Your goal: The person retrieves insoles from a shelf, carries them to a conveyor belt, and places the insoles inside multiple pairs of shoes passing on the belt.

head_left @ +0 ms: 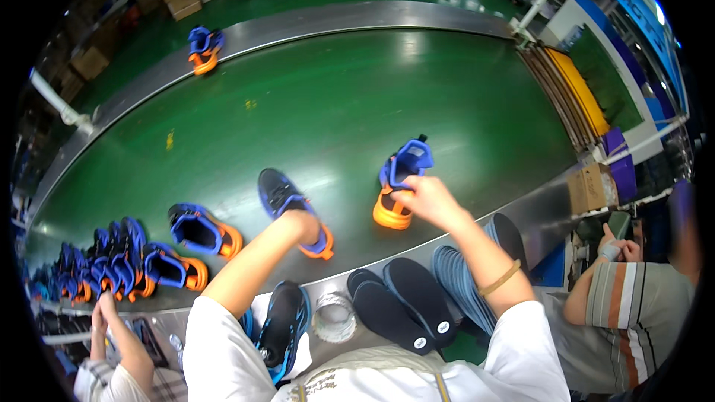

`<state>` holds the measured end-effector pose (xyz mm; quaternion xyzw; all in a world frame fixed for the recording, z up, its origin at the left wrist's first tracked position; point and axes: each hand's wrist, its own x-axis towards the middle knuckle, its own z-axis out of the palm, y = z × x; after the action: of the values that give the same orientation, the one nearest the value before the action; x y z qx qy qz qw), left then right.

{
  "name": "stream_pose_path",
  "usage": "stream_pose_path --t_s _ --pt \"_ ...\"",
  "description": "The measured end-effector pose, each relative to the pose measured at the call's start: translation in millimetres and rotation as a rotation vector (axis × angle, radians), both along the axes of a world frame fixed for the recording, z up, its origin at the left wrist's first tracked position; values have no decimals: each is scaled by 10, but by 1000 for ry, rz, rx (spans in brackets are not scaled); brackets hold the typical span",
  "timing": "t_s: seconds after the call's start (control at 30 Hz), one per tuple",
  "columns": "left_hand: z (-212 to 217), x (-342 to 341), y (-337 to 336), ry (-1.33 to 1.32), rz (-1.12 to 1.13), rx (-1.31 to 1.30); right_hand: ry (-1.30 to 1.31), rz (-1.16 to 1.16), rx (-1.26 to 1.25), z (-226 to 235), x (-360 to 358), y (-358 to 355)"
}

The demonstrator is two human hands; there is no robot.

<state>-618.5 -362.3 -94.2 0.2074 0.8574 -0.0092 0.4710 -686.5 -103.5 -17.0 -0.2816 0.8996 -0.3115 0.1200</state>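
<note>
My left hand (299,228) is over the opening of a black and blue shoe (277,192) with an orange heel. Its fingers are hidden, so I cannot see whether they grip. To the right, my right hand (432,201) has its fingers closed at the side of another blue and orange shoe (392,212), whose opening faces away from me. Both shoes are on the green belt (335,112). Close to my body lie two black insoles (387,301), a stack of grey-blue insoles (458,279), a roll of tape (334,318) and a black shoe with blue trim (284,327).
More blue and orange shoes (197,232) line the belt's near left edge. One shoe (205,50) sits on the far metal rim (372,15). Co-workers' hands show at left (103,313) and right (618,247). A cardboard box (590,186) and a metal frame stand at right.
</note>
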Motion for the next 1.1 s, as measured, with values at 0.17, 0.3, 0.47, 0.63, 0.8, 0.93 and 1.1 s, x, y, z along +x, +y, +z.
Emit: stream_pose_path --t_s 0.17,0.3,0.47,0.63,0.8,0.93,1.1 --pt "503 228 120 763 633 646 60 71 47 -374 962 -291" --pt "287 261 393 1107 537 528 112 -89 64 -443 1610 96" --pt "-41 38 557 1268 476 472 122 -217 346 -438 2260 756" --pt "40 -123 499 966 858 588 -152 -386 308 -282 2556 1088" --pt "92 -132 496 789 883 728 24 -318 161 327 2026 1033" --pt "8 -157 473 819 1122 856 -197 -63 -12 459 1148 542" --pt "-76 -209 372 714 1132 942 -346 19 245 -90 417 -231"
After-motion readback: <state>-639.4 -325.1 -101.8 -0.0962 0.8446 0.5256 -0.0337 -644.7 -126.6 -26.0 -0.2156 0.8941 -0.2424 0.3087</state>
